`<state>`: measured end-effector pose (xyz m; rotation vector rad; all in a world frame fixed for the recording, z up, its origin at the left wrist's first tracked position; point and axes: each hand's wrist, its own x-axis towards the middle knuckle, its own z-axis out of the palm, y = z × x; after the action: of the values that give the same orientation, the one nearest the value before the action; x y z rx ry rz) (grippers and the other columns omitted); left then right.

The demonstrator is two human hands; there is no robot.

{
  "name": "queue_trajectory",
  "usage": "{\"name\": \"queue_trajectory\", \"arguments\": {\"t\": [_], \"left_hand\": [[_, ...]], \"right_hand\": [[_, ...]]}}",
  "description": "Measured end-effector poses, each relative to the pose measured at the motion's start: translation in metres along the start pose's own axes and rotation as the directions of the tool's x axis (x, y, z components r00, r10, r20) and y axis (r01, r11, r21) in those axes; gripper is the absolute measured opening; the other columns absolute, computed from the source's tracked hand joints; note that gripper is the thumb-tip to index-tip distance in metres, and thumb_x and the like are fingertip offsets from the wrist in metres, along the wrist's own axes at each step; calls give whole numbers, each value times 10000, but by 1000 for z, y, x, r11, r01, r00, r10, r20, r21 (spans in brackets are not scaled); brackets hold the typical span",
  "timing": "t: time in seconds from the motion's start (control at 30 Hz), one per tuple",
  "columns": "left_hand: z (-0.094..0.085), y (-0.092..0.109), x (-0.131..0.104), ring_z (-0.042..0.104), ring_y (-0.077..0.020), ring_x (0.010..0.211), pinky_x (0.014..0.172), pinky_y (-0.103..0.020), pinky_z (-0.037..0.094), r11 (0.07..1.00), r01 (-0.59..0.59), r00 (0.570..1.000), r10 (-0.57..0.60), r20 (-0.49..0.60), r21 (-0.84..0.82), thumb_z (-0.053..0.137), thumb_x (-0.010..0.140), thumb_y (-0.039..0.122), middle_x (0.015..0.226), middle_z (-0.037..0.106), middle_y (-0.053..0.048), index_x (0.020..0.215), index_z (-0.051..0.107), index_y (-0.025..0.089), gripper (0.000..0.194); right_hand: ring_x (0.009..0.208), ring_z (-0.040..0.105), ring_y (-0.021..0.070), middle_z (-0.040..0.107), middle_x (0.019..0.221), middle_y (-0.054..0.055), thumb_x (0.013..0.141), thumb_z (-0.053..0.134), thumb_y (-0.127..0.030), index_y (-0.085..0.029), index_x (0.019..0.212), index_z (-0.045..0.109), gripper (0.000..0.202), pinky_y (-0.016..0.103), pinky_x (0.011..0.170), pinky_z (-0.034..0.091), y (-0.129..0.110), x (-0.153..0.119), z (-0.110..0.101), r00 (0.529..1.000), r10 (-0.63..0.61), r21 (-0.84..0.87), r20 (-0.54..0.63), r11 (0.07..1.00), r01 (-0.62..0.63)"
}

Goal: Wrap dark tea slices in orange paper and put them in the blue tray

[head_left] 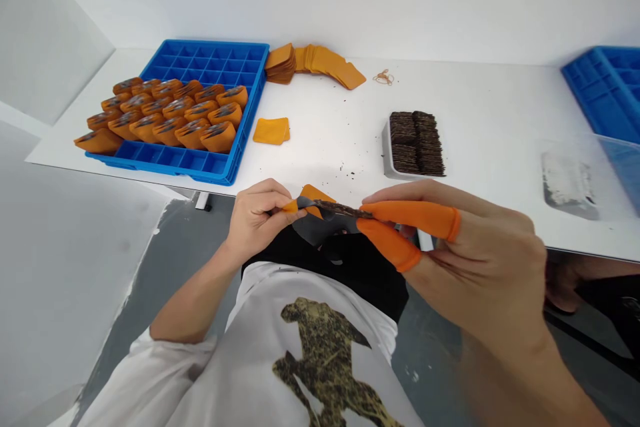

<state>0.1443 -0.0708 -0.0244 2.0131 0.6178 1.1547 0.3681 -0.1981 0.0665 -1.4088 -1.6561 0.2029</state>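
Observation:
My left hand (pixel 263 217) pinches an orange pouch (pixel 313 193) with a grey inside, in front of the table's near edge. Orange covers sit on the thumb and forefinger of my right hand (pixel 475 247), which are closed on a dark brown piece (pixel 343 209). The far end of that piece meets the grey opening of the pouch; how deep it sits is hard to tell. Behind my right hand, a white container (pixel 387 150) holds rows of similar brown pieces (pixel 415 143). A small orange stack (pixel 271 131) lies flat behind my left hand.
A blue compartment tray (pixel 243 147) at the left holds several filled orange pouches (pixel 177 107). Flat orange pouches (pixel 325 60) fan out near the wall, beside rubber bands (pixel 384 77). At the right are a clear container (pixel 570 187) and a blue crate (pixel 600 93).

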Motion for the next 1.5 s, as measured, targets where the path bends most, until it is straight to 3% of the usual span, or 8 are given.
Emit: {"name": "queue_trajectory", "arguments": {"t": [0.33, 0.5, 0.77, 0.9, 1.03, 1.13, 1.27, 1.5], "left_hand": [[2, -7, -4, 636, -111, 646, 586, -233, 489, 982, -81, 997, 83, -1, 169, 788, 1001, 243, 850, 772, -39, 869, 827, 213, 141], [1, -12, -5, 709, -136, 741, 656, -239, 546, 938, -208, 977, 210, 21, 278, 744, 1023, 200, 900, 796, -51, 976, 839, 215, 107], [5, -12, -6, 743, -153, 798, 699, -248, 589, 915, -286, 958, 280, 65, 285, 774, 1020, 204, 941, 806, -71, 1104, 848, 207, 112], [4, -11, -5, 737, -140, 757, 678, -241, 585, 952, -212, 977, 204, 60, 222, 798, 1015, 248, 928, 806, -61, 1088, 858, 210, 102], [3, -9, -4, 718, -128, 699, 623, -230, 560, 986, -122, 991, 115, 74, 111, 827, 1000, 310, 900, 802, -49, 994, 853, 207, 106], [5, -7, -5, 726, -133, 709, 638, -232, 568, 994, -93, 993, 88, 83, 51, 840, 992, 326, 901, 806, -51, 1016, 840, 204, 125], [8, -4, -7, 752, -150, 765, 712, -254, 613, 999, -34, 999, 34, -1, -40, 838, 993, 315, 905, 808, -45, 1087, 798, 213, 144], [3, 0, -5, 772, -167, 866, 759, -293, 631, 985, -172, 981, 173, -86, 16, 830, 996, 274, 992, 815, -53, 952, 814, 246, 55]], "right_hand": [[601, 675, 140, 854, 1013, 32, 982, 696, -116, -213, 680, 677, 318, 347, 490, 442, -1, 1, 1, 956, -261, -435, 131, 852, 292], [576, 584, 130, 841, 1003, 24, 929, 668, -67, -213, 545, 543, 429, 367, 504, 416, 2, 4, 1, 932, -299, -528, 205, 768, 362], [628, 600, 153, 818, 986, 46, 900, 609, -36, -212, 579, 587, 367, 368, 530, 446, 8, 12, 9, 903, -295, -536, 313, 730, 424], [803, 728, 214, 829, 1138, 102, 989, 608, -105, -196, 779, 753, 271, 365, 593, 530, 15, 13, 9, 927, -277, -462, 253, 807, 368], [781, 743, 182, 835, 1138, 76, 1011, 691, -181, -229, 1144, 826, 195, 307, 580, 556, 31, 9, 9, 980, -76, -185, 182, 976, 111], [701, 718, 148, 824, 960, 13, 1004, 688, -153, -257, 1039, 828, 178, 274, 573, 538, 41, 6, 15, 979, 5, -25, 205, 1000, 1], [709, 723, 155, 819, 940, 14, 1000, 690, -149, -267, 993, 833, 186, 281, 583, 532, 43, 3, 20, 990, -14, -33, 138, 999, 19], [695, 715, 145, 812, 948, 25, 1007, 678, -135, -268, 1020, 844, 213, 271, 579, 548, 35, 3, 19, 996, -63, -74, 68, 995, 68]]}}
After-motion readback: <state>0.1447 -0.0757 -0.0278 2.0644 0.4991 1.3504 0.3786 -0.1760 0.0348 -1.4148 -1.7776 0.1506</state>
